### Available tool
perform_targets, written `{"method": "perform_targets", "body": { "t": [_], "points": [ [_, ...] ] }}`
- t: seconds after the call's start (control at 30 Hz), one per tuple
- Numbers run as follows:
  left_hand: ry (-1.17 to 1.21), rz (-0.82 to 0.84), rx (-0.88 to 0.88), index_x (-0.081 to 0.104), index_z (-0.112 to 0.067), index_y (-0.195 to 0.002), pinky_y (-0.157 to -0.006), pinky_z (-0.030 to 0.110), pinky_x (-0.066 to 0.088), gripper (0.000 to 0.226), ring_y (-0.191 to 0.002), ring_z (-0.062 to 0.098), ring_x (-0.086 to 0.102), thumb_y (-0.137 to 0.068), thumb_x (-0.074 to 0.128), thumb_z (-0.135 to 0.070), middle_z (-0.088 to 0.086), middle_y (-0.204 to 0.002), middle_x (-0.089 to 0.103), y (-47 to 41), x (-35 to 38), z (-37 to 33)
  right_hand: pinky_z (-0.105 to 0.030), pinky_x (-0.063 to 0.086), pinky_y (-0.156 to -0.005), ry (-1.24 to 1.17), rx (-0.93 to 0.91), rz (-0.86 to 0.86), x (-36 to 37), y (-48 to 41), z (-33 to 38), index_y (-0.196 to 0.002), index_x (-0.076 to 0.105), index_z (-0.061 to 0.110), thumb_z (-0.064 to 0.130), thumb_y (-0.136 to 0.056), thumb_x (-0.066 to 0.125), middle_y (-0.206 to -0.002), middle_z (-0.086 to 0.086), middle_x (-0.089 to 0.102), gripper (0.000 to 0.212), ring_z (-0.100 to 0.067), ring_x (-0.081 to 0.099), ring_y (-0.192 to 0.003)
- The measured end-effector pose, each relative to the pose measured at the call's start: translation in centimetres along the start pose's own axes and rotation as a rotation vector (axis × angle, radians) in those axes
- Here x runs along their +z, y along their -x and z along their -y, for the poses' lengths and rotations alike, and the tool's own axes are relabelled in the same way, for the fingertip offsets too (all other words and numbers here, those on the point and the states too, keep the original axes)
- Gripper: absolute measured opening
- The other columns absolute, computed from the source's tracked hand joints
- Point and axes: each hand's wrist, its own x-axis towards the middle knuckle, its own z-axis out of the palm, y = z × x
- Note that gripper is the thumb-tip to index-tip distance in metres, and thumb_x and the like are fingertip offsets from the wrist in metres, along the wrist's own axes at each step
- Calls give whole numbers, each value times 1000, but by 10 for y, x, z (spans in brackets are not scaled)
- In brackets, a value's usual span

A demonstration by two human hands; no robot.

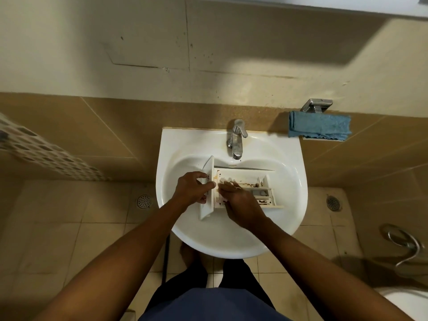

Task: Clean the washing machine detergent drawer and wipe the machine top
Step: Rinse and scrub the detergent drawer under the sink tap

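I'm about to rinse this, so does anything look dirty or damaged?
Yes: the drawer, lying in the sink, has brown grime spotted through its compartments and along the inside of its front panel. No breakage shows.

We stand in a home bathroom. A white ceramic sink [289,181] hangs on the wall, with a chrome tap [236,140] at its back edge. Large tan wall tiles [104,135] cover the lower wall, with plain painted plaster above, and the floor [69,228] is laid in pale square tiles. One round floor drain [143,201] sits left of the sink and another drain [333,203] right of it. A folded blue cloth [319,127] lies on a small wall shelf [322,139], and a metal spray hose [405,244] loops at the right.
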Motion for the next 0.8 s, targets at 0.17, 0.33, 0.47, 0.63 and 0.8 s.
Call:
{"method": "perform_targets", "body": {
  "t": [0.17,0.33,0.47,0.63,0.8],
  "points": [
    [10,7,4,67,-16,-128,-53,31,61,52,-63,19,75,-81,85,-31,11,-87,75,-1,0,0,-42,45,-114,-35,4,-2,3,37,16,-128,69,8,-1,-83,61,-138,-9,64,47,-31,61,-127],
    [7,7,5,68,-17,-128,-53,30,61,52,-63,19,75,-81,85,-32,10,-86,75,-1,0,1,-43,53,-105,-71,24,-22,-5,22,13,-120,72,7,0,-85,55,-128,-12,69,40,-31,65,-120],
    [39,-1,-22,68,-16,-126,-53,29,60,51,-63,21,75,-80,86,-29,14,-87,74,2,0,-1,-48,40,-116,-20,20,8,-5,-35,-11,-117,71,0,9,-83,44,-126,-17,69,44,-35,63,-124],
    [42,-4,-21,69,-17,-126,-53,30,61,51,-63,20,75,-80,86,-30,12,-85,75,1,1,-1,-47,34,-121,17,-21,60,-5,-1,-7,-133,64,2,6,-87,46,-143,-16,60,50,-35,47,-141],
    [13,-4,-5,67,-17,-128,-52,29,60,53,-62,18,75,-81,86,-32,9,-88,75,0,1,1,-40,29,-123,0,-91,92,-2,33,0,-135,65,11,6,-87,48,-145,-5,59,50,-27,41,-146]
  ]
}}
